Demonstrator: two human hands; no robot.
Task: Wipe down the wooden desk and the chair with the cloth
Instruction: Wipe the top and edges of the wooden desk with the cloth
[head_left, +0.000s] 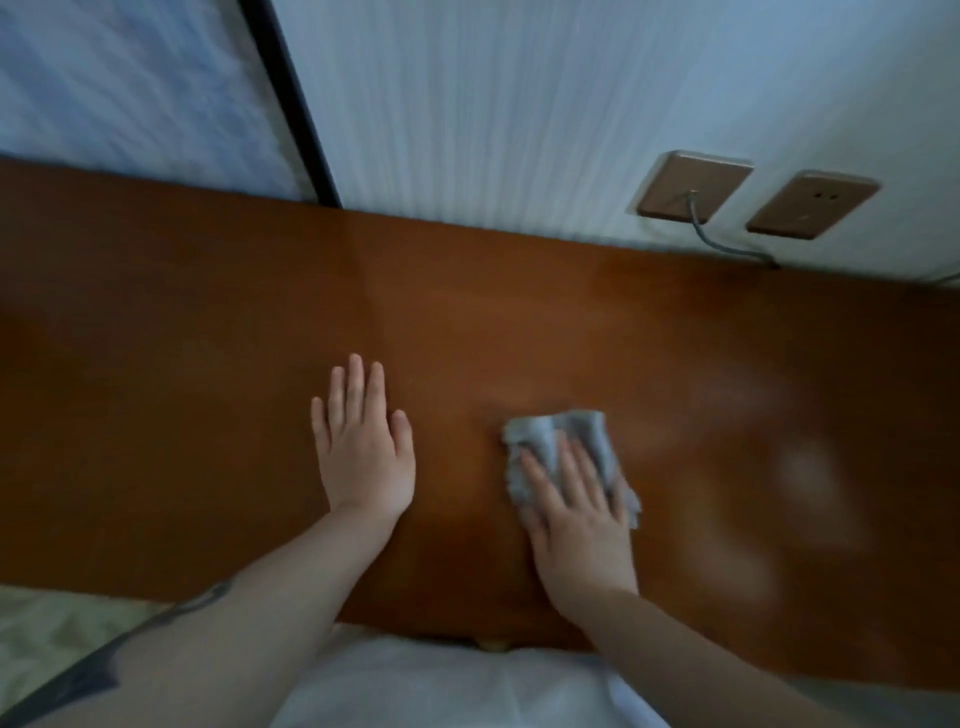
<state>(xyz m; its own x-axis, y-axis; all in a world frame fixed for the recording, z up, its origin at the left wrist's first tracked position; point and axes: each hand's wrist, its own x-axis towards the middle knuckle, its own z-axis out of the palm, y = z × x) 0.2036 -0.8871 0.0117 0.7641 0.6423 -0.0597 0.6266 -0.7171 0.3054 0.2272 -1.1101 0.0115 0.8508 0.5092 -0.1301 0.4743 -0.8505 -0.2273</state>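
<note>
Right hand (576, 525) flat on cloth (558, 452) (fingers straight), frame center-right; left hand (363, 447) open, palm down on desk (156, 338), holding nothing.

cloth (561, 447) on desk (208, 322) under right hand (576, 525), left hand (363, 447) left

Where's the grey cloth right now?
In the head view, the cloth lies on the wooden desk under the right hand, right of the flat left hand.

Single head view, steeply down and forward, close over the desk (208, 322) toward the wall (519, 104).
</note>
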